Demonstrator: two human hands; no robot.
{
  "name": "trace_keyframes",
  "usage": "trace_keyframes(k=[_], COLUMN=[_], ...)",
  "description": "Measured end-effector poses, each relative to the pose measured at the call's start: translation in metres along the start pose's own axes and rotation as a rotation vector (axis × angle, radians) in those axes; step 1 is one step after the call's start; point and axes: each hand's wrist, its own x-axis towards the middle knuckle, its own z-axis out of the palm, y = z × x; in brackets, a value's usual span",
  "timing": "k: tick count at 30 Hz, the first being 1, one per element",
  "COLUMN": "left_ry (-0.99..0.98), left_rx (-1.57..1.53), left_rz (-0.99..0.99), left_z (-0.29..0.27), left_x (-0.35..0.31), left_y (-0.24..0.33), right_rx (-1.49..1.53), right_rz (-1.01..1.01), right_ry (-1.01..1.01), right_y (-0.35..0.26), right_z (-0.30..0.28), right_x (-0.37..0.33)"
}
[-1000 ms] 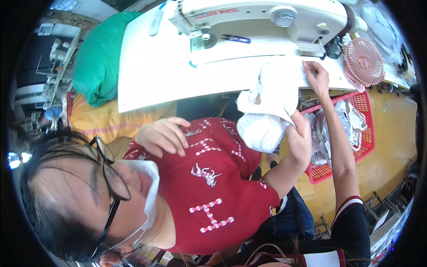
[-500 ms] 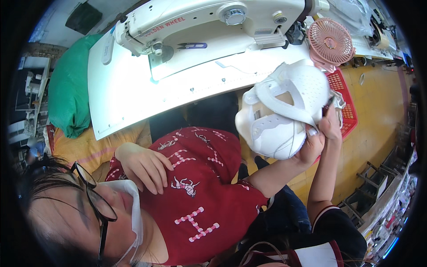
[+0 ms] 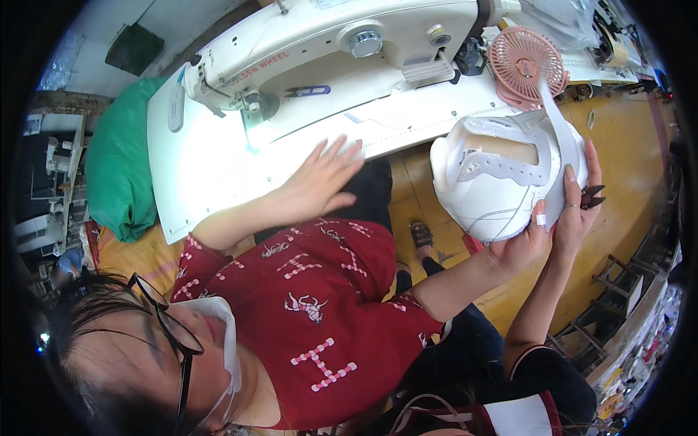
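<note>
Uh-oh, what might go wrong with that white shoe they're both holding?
The dark pointed tool in the person's right hand is close to the white shoe, so it might scratch it. A co-worker's hand grips nearby, so it might get poked. The shoe's pale strip overlaps the pink fan in this view and might brush it, though I can't tell how near it is.

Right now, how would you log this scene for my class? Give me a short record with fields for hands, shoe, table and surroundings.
Wearer's right hand: at the strap, dark pointed item at its fingers
Wearer's left hand: not in view
Co-worker: one hand on the shoe, other hand raised, fingers spread
Shoe: white, off the table
Table: sewing machine, purple snips
Surroundings: pink fan, green sack
</note>
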Motion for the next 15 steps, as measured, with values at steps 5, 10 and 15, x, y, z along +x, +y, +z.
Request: trace_keyframes(k=[5,10,15], left_ry=[0.135,0.156,0.319], left_rx=[0.214,0.124,0.14], left_rz=[-0.026,-0.063,-0.123], left_z=[0.056,0.065,0.052], left_x=[0.074,0.069,0.061], left_y=[-0.046,-0.057,-0.053], right_rx=[0.245,0.403,0.382], right_rz=[0.04,0.085,0.029], right_ry=[0.077,0.169,0.214], right_y=[0.003,-0.006,-0.013], right_z=[-0.008,-0.036,-0.063], right_x=[0.005,0.014,0.03])
